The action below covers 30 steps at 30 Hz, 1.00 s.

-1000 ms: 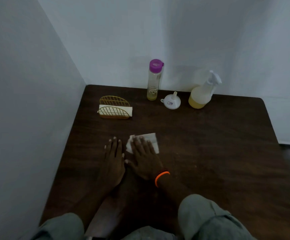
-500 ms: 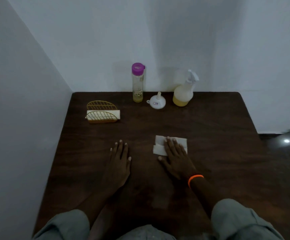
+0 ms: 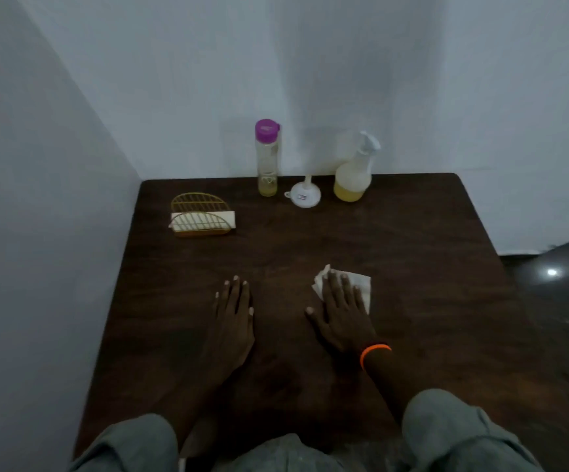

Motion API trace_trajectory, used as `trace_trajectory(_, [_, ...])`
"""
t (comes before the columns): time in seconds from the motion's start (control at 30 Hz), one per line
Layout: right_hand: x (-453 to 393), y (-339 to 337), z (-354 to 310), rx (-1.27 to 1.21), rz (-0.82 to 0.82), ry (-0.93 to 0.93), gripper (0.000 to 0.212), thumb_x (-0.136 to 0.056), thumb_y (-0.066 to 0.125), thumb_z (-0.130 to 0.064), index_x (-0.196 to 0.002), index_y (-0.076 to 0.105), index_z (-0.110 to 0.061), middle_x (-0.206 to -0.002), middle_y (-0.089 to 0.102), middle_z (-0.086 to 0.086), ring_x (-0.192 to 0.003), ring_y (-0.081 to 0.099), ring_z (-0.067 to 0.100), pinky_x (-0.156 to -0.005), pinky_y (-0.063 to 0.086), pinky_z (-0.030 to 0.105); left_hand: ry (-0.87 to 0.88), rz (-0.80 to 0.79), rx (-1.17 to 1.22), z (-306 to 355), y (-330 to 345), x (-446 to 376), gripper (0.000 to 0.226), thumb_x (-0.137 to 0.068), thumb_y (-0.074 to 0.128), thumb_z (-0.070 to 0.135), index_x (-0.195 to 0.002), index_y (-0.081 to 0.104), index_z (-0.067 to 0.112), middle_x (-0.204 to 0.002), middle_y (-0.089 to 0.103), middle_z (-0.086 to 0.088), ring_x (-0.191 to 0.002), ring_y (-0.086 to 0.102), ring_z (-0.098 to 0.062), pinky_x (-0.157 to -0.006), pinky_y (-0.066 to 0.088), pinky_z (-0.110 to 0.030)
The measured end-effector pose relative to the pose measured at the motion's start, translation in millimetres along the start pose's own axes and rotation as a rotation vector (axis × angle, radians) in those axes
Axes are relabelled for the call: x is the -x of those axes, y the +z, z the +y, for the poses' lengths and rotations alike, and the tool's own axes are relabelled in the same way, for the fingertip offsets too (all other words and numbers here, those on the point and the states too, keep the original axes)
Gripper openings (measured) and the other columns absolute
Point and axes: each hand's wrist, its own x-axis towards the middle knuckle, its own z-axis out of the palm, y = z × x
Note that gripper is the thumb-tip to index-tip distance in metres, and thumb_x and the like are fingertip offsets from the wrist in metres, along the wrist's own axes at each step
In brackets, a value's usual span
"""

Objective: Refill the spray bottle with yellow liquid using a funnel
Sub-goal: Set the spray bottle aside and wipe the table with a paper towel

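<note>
Dark wooden surface against white walls, spray bottle at far edge about a third full of yellow liquid, upturned funnel beside it, purple-capped bottle nearly empty, left hand flat, grip empty, right hand pressing white napkin, fingers spread.

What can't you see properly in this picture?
- Head view: the table under the napkin, hidden by the right hand.
- The funnel sticker's writing: too small.
- The purple-capped bottle print: blurred.
- The person's elbows: cut off by the bottom edge.
</note>
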Motion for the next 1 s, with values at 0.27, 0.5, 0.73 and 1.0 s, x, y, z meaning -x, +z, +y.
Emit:
trace_trajectory(0.27, [2,48,-137,0.098,-0.099,-0.467,0.075,-0.098,0.025,-0.061,-0.158,0.009,-0.018,-0.166,0.0,0.007,-0.153,-0.005,0.03,-0.121,0.01,0.056,-0.147,0.009,-0.025,-38,-9,49,0.057,-0.095,0.036,0.025,-0.147,0.042,0.002,-0.156,0.035,-0.019,-0.144,0.035,-0.036,-0.117,0.024,-0.047])
trace_trajectory(0.5, [22,50,-131,0.177,-0.117,-0.654,0.076,-0.099,0.019,-0.065,-0.158,0.007,-0.018,-0.166,0.001,0.004,-0.154,-0.005,0.025,-0.124,0.006,0.051,-0.122,-0.067,-0.153,-51,-10,80,0.077,-0.091,0.041,0.043,-0.151,0.029,-0.002,-0.159,0.021,-0.027,-0.147,0.026,-0.041,-0.117,0.026,-0.052])
trace_trajectory(0.73, [38,20,-35,0.118,-0.104,-0.367,0.076,-0.098,0.019,-0.066,-0.157,-0.006,-0.025,-0.165,-0.012,-0.004,-0.152,-0.014,0.017,-0.125,0.003,0.047,-0.16,0.01,-0.038,3,-4,66,0.057,-0.101,0.023,0.032,-0.146,0.043,0.004,-0.155,0.037,-0.019,-0.144,0.037,-0.033,-0.116,0.031,-0.047])
trace_trajectory(1.0, [91,4,75,-0.044,-0.036,0.05,0.081,-0.094,0.013,-0.069,-0.155,-0.015,-0.025,-0.163,-0.022,-0.004,-0.151,-0.02,0.018,-0.125,-0.002,0.046,-0.077,-0.064,-0.025,45,10,59,0.068,-0.103,0.004,0.038,-0.145,0.045,0.004,-0.156,0.035,-0.019,-0.146,0.031,-0.036,-0.117,0.029,-0.05])
